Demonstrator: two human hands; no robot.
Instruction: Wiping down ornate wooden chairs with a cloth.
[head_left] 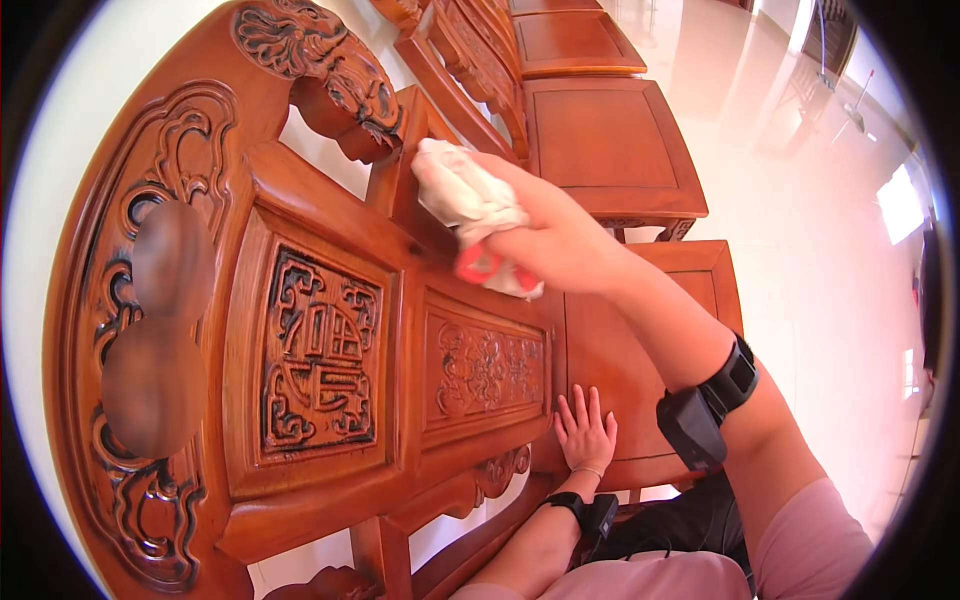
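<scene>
My right hand [535, 225] is closed around a bunched white cloth [470, 195] with red patches. It presses against or hovers just over the upright edge of a carved reddish-brown wooden chair back [405, 330]; exact contact is hard to judge. Below it, my left hand [585, 432] lies flat with fingers spread, on the chair's wooden seat [650, 330] beside the base of the back. Square carved work fills the middle panel [322, 350], and a floral carved panel [485, 370] sits nearer the seat. Both wrists wear black strapped devices.
More matching wooden chairs [615, 140] stand in a row beyond, close to the one I work on. A scrolled carved top rail [330, 75] rises at the upper left. Glossy pale floor tiles [790, 230] stretch along the right, with a long-handled tool [858, 100] far off.
</scene>
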